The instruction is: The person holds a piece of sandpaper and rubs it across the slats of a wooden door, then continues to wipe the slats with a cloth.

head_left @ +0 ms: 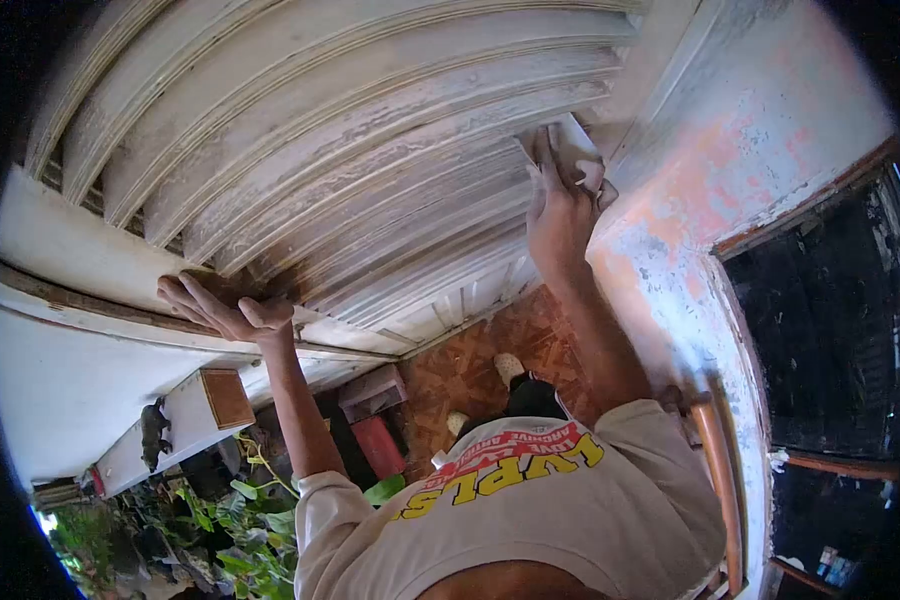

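Pressing sandpaper point(577, 150) on door point(350, 130), right hand point(560, 215) fingers pinching; left hand point(225, 310) fingers spread on frame point(80, 300).

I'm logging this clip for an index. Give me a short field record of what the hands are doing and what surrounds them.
view: head camera, looking down along a door
left hand: flat on the door's edge
right hand: pressing a folded sheet against the louvered slats
slats: white, paint worn and flaking
wall: peeling pink and pale blue paint
floor: reddish patterned tiles
lower left: green plants
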Action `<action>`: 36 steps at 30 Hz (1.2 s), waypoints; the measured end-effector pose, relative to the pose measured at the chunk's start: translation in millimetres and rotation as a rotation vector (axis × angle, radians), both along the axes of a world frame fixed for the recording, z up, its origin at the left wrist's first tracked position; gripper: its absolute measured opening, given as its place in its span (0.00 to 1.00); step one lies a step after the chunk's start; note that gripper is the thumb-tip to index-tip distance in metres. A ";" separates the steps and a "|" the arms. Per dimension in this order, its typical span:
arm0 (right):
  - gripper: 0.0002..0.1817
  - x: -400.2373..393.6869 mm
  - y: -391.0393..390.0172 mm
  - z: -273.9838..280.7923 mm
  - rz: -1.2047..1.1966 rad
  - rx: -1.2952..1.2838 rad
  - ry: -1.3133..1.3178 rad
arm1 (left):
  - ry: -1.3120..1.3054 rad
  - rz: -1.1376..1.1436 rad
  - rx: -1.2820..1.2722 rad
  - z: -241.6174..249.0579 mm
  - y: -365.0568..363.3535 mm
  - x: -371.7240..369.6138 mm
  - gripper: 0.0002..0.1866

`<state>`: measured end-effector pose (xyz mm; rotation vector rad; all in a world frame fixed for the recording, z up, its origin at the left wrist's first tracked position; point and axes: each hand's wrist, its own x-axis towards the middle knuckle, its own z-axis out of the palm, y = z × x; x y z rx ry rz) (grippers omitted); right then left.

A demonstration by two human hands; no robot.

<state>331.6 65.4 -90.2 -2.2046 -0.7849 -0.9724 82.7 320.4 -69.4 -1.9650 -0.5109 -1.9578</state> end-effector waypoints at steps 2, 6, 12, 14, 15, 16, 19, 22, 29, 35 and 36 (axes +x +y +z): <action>0.29 6.3 -10.8 2.1 0.058 -0.175 0.044 | 0.003 0.001 -0.001 -2.3 3.1 1.2 0.37; 0.28 -10.8 20.8 4.7 0.073 0.065 0.182 | 0.007 0.013 -0.030 -4.0 -2.1 -2.8 0.37; 0.23 -12.1 22.5 5.7 0.242 0.106 0.289 | 0.031 -0.060 -0.032 -1.7 -0.6 -5.1 0.37; 0.22 -22.9 32.0 14.6 0.268 0.174 0.259 | -0.003 -0.071 -0.048 -0.7 0.5 -1.3 0.37; 0.21 -56.2 42.2 17.1 0.168 0.026 0.056 | -0.004 -0.070 -0.060 -1.9 -2.0 -2.3 0.37; 0.21 -71.5 48.8 20.0 0.063 -0.115 -0.156 | -0.011 -0.073 -0.054 -2.0 -1.1 -0.7 0.37; 0.22 -23.3 36.6 -8.0 0.137 -0.001 0.111 | -0.008 -0.102 -0.057 -3.9 1.1 -3.5 0.36; 0.24 -46.5 38.9 12.0 0.130 0.039 0.262 | -0.028 -0.133 -0.043 -2.0 1.1 -2.4 0.36; 0.27 -28.4 32.6 10.3 0.401 0.164 0.574 | -0.012 -0.159 -0.080 -4.2 0.2 -4.0 0.36; 0.29 -14.2 16.9 9.6 0.124 -0.042 0.523 | -0.024 -0.173 -0.060 -1.5 5.2 -0.3 0.36; 0.32 -7.8 21.3 1.8 0.085 0.019 0.631 | -0.007 -0.166 -0.062 -3.5 3.6 -4.1 0.36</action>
